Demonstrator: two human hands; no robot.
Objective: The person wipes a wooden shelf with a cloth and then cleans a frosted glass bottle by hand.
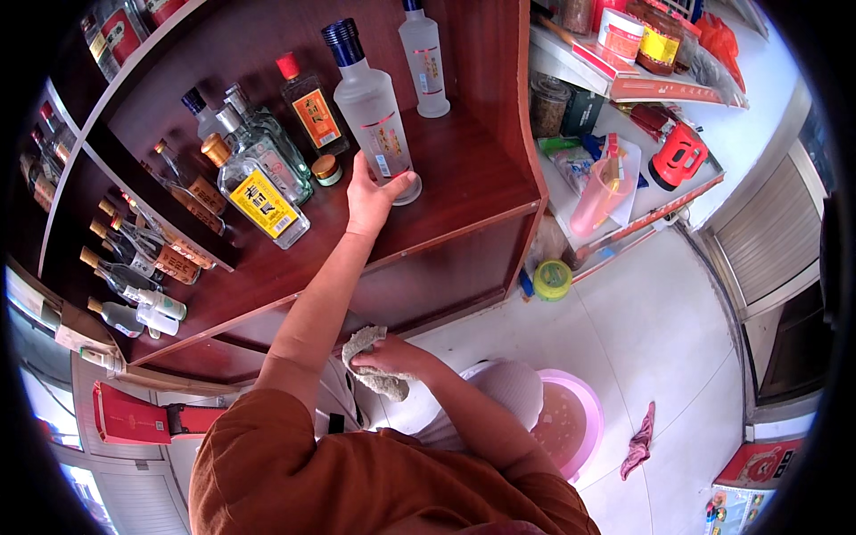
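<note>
My left hand (374,197) is wrapped round the lower part of a frosted glass liquor bottle (369,110) with a dark blue cap. This bottle is close to upright near the front of a dark red wooden shelf (461,177); whether its base touches the board I cannot tell. Lower down, in front of the cabinet, my right hand (391,358) grips a crumpled greyish cloth (374,374). A similar frosted bottle (422,63) stands farther back. Left of my left hand are a small jar (326,170) and a clear bottle with a yellow label (264,200).
A divider (160,194) separates this section from several corked bottles (127,274) at left. On the tiled floor are a pink basin of murky water (588,421), a pink rag (640,441) and a green-lidded container (552,279). A side shelf (602,234) holds a pink pitcher (596,197).
</note>
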